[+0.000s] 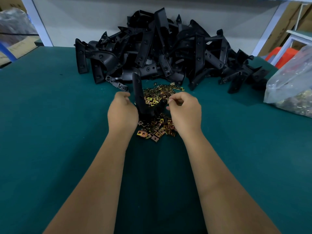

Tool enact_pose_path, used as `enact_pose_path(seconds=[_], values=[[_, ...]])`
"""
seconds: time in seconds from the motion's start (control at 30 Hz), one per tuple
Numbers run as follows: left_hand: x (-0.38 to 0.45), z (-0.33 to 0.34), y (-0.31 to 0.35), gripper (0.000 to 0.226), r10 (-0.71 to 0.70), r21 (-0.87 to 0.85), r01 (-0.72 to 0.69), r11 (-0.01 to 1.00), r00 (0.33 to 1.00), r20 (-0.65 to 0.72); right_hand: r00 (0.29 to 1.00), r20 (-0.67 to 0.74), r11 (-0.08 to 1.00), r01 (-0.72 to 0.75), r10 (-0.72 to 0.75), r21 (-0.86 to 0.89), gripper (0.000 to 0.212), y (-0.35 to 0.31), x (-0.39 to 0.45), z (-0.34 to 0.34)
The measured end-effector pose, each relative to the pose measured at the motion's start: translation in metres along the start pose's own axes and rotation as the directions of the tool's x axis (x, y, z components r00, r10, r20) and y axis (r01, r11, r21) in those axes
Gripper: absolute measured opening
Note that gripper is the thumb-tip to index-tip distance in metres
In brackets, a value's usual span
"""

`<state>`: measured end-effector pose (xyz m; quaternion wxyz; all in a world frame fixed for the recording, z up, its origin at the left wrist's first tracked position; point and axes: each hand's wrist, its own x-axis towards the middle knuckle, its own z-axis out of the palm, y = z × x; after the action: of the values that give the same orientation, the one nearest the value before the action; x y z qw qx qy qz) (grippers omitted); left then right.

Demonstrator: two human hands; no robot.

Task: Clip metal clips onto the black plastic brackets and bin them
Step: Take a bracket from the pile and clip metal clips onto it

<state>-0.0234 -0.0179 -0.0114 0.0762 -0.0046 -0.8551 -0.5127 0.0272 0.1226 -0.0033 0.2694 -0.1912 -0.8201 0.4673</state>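
Green tabletop (50,132), black brackets heaped at the far side. Left hand (122,111) holds one bracket (141,100) over loose metal clips (156,130); right hand (184,112) grip narrow, its contents unclear.

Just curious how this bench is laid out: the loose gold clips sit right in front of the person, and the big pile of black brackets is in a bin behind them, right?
Not quite. The head view shows the black brackets heaped directly on the green table, in no bin. The gold clips do lie right in front.

Table (50,115): covered with dark green mat;
Wall (81,17): plain grey, behind the table;
Frame posts (36,19): white, slanted;
Cardboard boxes (287,19): far right;
Stool (283,55): orange plastic.
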Motion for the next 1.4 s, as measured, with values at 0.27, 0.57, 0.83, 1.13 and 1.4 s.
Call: enact_pose_path(seconds=[0.27,0.57,0.83,1.13,1.4], values=[[-0.005,0.009,0.004,0.033,0.144,0.354,-0.162,0.921,0.987,0.077,0.998,0.043,0.996,0.053,-0.050,-0.072,0.011,0.000,-0.001,0.004],[-0.012,0.008,0.010,0.019,0.344,-0.016,-0.347,0.938,0.935,-0.085,1.000,-0.011,0.987,0.007,-0.005,0.163,0.018,-0.003,-0.001,0.004],[-0.001,0.010,0.016,0.022,-0.267,-0.897,0.324,0.302,0.932,0.246,0.984,0.106,0.791,-0.179,0.143,0.585,0.017,-0.011,-0.003,0.001],[-0.006,0.010,0.016,0.021,-0.189,-0.879,0.322,0.351,0.944,0.271,0.933,0.340,0.498,-0.352,0.119,0.792,0.017,-0.016,-0.007,0.006],[-0.005,0.009,0.016,0.020,-0.191,-0.870,0.312,0.380,0.947,0.257,0.919,0.376,0.481,-0.386,0.121,0.787,0.012,-0.016,-0.007,0.004]])
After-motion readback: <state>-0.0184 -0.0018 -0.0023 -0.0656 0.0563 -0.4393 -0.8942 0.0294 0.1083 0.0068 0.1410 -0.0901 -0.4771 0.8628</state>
